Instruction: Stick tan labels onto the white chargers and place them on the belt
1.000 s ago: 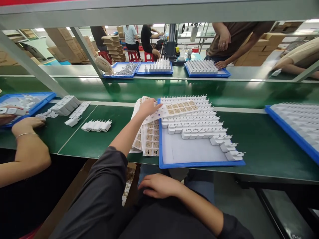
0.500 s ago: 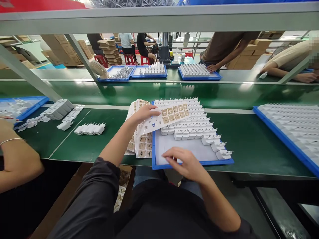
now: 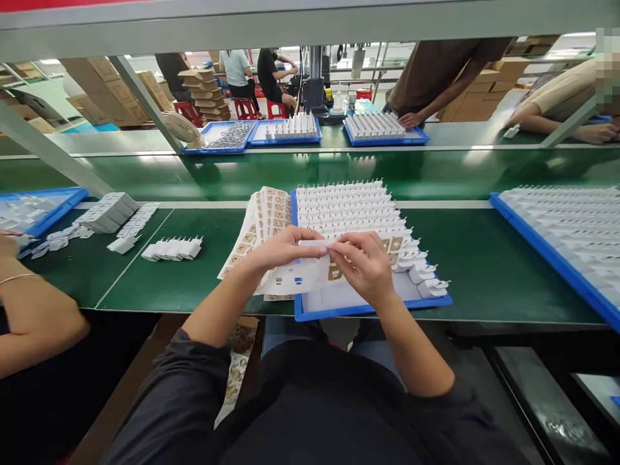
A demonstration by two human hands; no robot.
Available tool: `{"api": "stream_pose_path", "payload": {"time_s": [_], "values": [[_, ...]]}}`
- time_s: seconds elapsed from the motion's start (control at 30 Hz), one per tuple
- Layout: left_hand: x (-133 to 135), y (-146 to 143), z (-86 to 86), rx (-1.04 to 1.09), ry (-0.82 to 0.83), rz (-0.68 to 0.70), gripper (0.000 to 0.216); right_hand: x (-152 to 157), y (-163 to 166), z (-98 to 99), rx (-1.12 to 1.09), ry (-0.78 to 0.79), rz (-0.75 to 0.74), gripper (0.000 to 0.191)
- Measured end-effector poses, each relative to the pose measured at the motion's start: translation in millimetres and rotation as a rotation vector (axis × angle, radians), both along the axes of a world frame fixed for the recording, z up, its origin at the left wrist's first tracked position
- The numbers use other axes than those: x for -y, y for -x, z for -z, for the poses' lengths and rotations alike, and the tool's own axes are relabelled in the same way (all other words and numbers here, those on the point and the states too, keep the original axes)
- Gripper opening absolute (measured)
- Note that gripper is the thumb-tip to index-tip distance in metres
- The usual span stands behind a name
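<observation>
A white sticker sheet [image 3: 314,279] with brown square labels is stretched over the front of a blue tray [image 3: 372,309]. My left hand [image 3: 285,248] is closed on the sheet's upper edge, thumb on top. Close beside it, my right hand [image 3: 365,261] pinches the sheet with thumb and forefinger; whether a single label is between those fingertips I cannot make out. Rows of white plug adapters [image 3: 343,206] with pins pointing up fill the tray's far part. A fanned stack of sticker sheets [image 3: 245,242] lies left of the tray, partly under my left forearm.
On the left of the green bench [image 3: 145,284] sit a short row of white plugs [image 3: 172,248] and stacked white pieces [image 3: 111,212], near a co-worker's arm [image 3: 39,310]. Another full blue tray [image 3: 557,258] stands at right. A metal shelf beam [image 3: 310,29] crosses overhead.
My right hand has risen from the tray's front to the sheet and pinched it. My left hand has brought the sheet lower and nearer to me. The view has tipped slightly.
</observation>
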State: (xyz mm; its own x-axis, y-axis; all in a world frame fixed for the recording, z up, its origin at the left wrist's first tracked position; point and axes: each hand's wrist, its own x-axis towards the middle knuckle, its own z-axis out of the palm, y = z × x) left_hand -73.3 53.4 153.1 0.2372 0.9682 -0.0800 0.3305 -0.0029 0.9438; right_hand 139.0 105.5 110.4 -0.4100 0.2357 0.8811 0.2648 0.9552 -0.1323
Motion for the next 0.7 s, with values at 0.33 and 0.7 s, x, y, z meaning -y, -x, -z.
{"api": "stream_pose_path", "payload": {"time_s": [0.33, 0.7], "values": [[3, -16, 47.2, 0.059, 0.231, 0.085, 0.039, 32, -41, 49.5, 0.019, 0.061, -0.064, 0.021], [-3, -34, 35.6, 0.036, 0.152, 0.157, 0.039, 41, -52, 57.6, -0.178, 0.491, -0.008, 0.021]]}}
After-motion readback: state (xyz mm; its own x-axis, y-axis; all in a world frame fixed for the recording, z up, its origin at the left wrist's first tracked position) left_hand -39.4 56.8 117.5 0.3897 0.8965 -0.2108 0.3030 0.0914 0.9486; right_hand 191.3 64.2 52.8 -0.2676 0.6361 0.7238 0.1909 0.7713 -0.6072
